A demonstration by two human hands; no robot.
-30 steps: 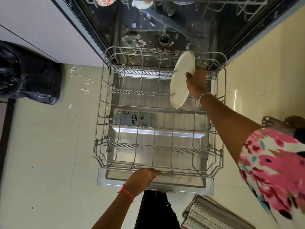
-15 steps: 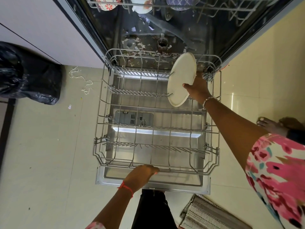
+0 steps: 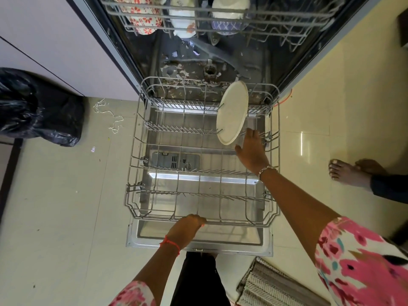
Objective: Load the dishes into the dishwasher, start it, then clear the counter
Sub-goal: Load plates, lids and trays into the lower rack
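The dishwasher's lower rack (image 3: pixel 141 120) is pulled out over the open door (image 3: pixel 198 241). A cream plate (image 3: pixel 233 112) stands on edge between the tines at the rack's far right. My right hand (image 3: pixel 251 149) hovers just below the plate with straight fingers and holds nothing. My left hand (image 3: pixel 186 226) grips the rack's front rail. Inside the dishwasher, the upper rack (image 3: pixel 220 13) holds flowered and white bowls.
A black rubbish bag (image 3: pixel 37 107) sits on the floor at the left, with bits of string near it. Another person's bare foot (image 3: pixel 346 171) stands on the tiles to the right. A ribbed mat (image 3: pixel 273 286) lies at the bottom right. White cabinets run along the upper left.
My right hand has let go of the plate and drawn back toward me; the plate now stands in the tines by itself. My left hand stays on the front rail.
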